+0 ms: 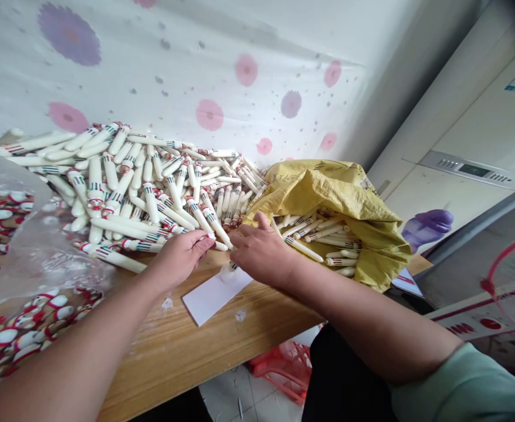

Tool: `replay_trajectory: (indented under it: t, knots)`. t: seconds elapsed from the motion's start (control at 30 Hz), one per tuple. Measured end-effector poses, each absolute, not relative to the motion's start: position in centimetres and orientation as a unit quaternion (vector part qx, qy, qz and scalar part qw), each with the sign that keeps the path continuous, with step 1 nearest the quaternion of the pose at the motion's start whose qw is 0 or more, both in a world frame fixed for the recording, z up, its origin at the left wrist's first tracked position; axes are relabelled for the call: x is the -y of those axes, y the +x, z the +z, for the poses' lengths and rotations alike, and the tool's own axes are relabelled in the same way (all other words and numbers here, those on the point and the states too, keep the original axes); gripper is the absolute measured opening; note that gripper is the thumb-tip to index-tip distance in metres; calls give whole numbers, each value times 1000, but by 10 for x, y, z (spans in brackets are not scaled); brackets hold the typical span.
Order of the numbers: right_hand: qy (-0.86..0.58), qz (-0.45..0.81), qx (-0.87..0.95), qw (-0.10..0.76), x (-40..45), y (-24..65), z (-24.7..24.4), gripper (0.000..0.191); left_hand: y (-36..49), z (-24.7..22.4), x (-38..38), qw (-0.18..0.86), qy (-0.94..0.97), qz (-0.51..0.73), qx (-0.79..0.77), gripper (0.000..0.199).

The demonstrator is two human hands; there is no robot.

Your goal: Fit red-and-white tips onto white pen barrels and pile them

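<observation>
My left hand (182, 256) is closed in a pinch, with thumb and forefinger together on a small red-and-white piece (209, 237); its kind is mostly hidden. Close beside it, my right hand (260, 249) has its fingers curled down and its thumb raised. Below those fingers shows the striped end of a white multicolour pen (233, 266), partly covered by the hand. Under it, a white rectangular pad (216, 296) lies on the wooden table (173, 357), with a blurred translucent blob on it. A large heap of white multicolour pens (149, 202) rises just behind both hands.
A yellow woven sack (328, 187) lies open at the right with more pens inside. Clear plastic bags (59, 258) at the left hold many red, white and brown figures (29, 325). A red plastic basket (284, 366) stands below the table edge; a pink-rimmed fan (501, 264) is at right.
</observation>
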State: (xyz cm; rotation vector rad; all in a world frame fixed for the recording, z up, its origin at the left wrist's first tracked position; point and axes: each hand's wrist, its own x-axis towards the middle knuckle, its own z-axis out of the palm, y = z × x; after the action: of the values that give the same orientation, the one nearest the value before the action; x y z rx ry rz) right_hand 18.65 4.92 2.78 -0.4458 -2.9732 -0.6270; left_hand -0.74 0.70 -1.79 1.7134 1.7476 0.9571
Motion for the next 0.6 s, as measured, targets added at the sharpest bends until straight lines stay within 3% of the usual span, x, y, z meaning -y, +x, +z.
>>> replay_trajectory:
  t: [0.17, 0.4, 0.6]
  knots:
    - [-189, -152, 970, 14, -59, 201, 38, 17, -6, -16, -6, 266, 649, 338, -628, 39]
    - [-221, 57, 960, 160, -82, 234, 38, 34, -4, -15, -3, 377, 635, 373, -562, 47]
    - [-226, 35, 957, 181, -75, 234, 31, 33, 1, -14, 1, 397, 640, 392, -528, 54]
